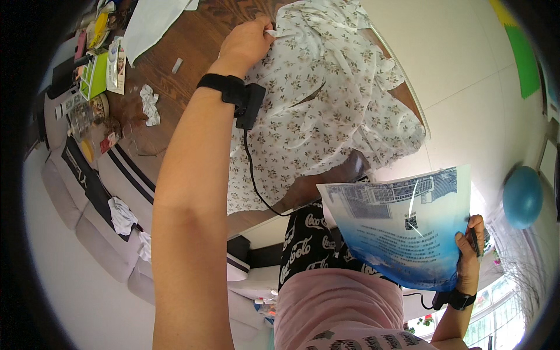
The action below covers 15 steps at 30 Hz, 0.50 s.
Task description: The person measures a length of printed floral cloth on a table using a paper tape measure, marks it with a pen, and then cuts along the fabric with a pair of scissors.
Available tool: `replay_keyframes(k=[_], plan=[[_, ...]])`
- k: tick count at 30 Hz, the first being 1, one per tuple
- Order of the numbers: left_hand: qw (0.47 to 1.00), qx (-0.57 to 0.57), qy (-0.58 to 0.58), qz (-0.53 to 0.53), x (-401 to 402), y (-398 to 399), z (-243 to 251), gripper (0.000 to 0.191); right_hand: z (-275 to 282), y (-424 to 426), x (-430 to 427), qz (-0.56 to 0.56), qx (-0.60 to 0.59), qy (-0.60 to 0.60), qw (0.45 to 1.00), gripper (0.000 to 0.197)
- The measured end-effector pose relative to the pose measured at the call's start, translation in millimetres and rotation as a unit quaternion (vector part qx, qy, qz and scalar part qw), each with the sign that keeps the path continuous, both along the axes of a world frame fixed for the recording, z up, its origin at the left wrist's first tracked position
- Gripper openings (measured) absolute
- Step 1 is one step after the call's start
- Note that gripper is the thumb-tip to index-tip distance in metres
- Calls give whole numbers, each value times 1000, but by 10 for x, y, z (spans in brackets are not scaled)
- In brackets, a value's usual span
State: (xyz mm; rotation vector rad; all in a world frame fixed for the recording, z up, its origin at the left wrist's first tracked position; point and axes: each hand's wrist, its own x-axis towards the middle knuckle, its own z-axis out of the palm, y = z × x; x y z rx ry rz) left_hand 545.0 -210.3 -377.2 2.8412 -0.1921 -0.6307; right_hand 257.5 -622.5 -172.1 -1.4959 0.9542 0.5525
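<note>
My left hand (249, 41) pinches a small white edge or tag at the upper left of a floral-print cloth (302, 127). That cloth, white with small brown flowers, lies rumpled over a dark wooden table. At the lower right, my right hand (470, 243) grips the side of a blue and white printed sheet or folder (393, 223) and also has a slim dark object (475, 243), perhaps a pen, between its fingers. The sheet bears writing and a picture of a building, and is held off the table's near edge. Both wrists wear black straps with a cabled device.
On the wooden table (192, 48) lie a crumpled tissue (150, 105), a small whitish piece (177, 65) and a white cloth (151, 26). A green basket (98, 74) and jars crowd its left side. Beyond are a grey sofa (100, 245) and a blue ball (523, 197).
</note>
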Motion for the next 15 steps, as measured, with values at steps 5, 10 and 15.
replay_keyframes(k=[5,10,15], plan=[[994,-83,-38,63,59,122,-10,35,14,-33,-5,23,1,10,1000,30],[970,-185,-95,128,-103,226,236,28,44,2,26,-6,21,1,1000,30],[974,-120,-165,98,-620,852,322,18,65,0,23,-23,25,6,999,29]])
